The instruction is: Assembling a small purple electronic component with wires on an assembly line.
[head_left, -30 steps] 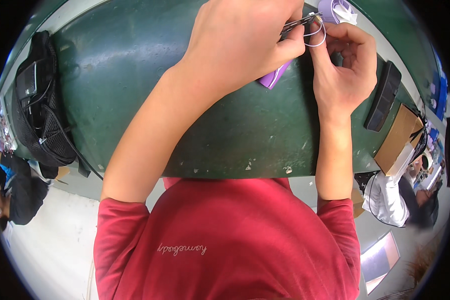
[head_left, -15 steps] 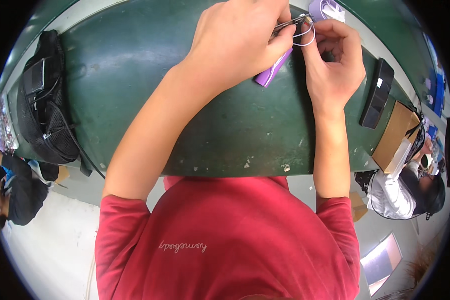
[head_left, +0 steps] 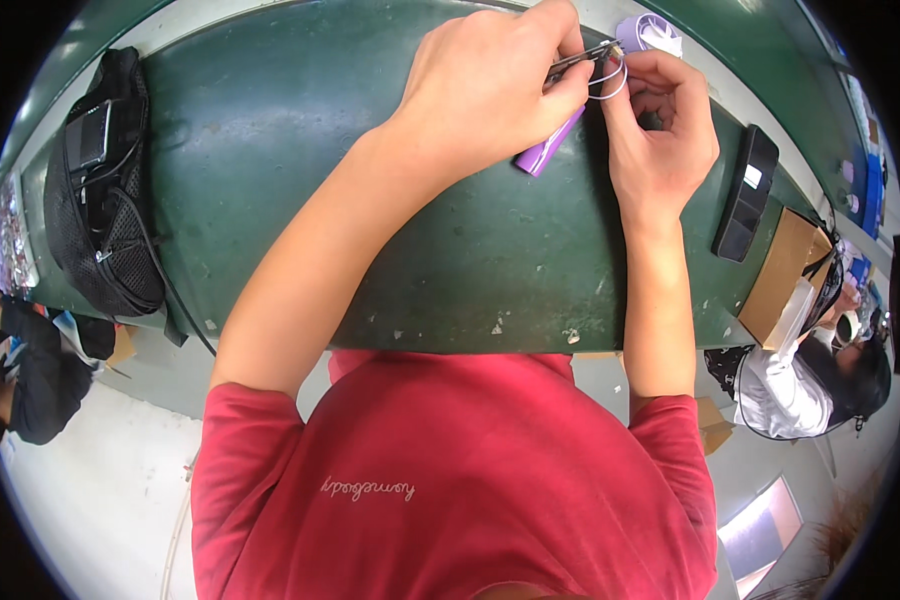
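1. Head view, progress: a thin white wire loop [head_left: 610, 78] is held up between both hands above the far edge of the green worktop [head_left: 300, 150]. The loop is seen still caught at the tip of the metal tweezers [head_left: 578, 62], so the fine work on it is judged to be in hand and not finished; what is left cannot be told from this view.
2. Head view, left hand [head_left: 490, 90]: it is reached forward across the worktop with the forearm stretched long and the back of the hand turned up. Its grip is closed on the tweezers, whose tips are pressed together at the wire loop.
3. Head view, right hand [head_left: 660, 125]: it is raised just right of the wire loop, wrist bent, fingers curled inward. Its grip is pinched on the wire loop from the right side.
4. Head view, around the wire loop: a purple strip [head_left: 548, 150] lies below it, partly hidden under the left hand. A purple and white packet [head_left: 650, 30] lies just beyond it. A flat black device [head_left: 745, 192] lies to its right, with a cardboard box [head_left: 778, 275] further right. A black bag [head_left: 100, 180] lies far to its left.
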The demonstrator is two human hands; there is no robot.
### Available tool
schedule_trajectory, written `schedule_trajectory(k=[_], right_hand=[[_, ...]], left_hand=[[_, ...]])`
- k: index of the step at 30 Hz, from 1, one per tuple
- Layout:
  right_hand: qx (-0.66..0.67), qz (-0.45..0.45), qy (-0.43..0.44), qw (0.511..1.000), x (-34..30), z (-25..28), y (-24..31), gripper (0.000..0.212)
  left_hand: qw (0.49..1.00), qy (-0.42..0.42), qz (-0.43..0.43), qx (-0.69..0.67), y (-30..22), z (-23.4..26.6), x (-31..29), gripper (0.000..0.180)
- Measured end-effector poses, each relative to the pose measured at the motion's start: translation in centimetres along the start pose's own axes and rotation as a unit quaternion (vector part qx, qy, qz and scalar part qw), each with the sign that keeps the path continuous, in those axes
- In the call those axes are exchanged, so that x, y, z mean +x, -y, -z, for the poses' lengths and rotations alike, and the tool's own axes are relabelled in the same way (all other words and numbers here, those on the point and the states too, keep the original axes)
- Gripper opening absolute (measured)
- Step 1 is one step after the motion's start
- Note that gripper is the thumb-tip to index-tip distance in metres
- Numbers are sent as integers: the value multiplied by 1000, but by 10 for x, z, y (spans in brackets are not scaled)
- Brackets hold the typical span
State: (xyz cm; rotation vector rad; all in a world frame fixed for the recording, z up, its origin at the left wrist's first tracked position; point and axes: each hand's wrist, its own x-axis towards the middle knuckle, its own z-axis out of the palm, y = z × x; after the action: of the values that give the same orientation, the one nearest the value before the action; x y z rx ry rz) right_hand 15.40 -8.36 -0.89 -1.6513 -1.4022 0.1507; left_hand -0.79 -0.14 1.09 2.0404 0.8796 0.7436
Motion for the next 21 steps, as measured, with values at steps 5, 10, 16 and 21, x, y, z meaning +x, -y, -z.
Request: schedule_trajectory(k=[5, 10, 16, 21], right_hand=[[2, 4, 2, 1000, 1, 0, -1, 22], [21, 8, -18, 1000, 2, -3, -1, 18], [30, -1, -10, 1000, 3, -2, -2, 18], [39, -17, -1, 999, 2, -2, -1, 18]], left_hand=[[1000, 0, 16, -3, 1, -2, 1, 19], [1000, -7, 12, 9, -3, 0, 1, 20], [1000, -6, 4, 24, -1, -2, 0, 20], [999, 12, 16, 45, -1, -2, 1, 19]])
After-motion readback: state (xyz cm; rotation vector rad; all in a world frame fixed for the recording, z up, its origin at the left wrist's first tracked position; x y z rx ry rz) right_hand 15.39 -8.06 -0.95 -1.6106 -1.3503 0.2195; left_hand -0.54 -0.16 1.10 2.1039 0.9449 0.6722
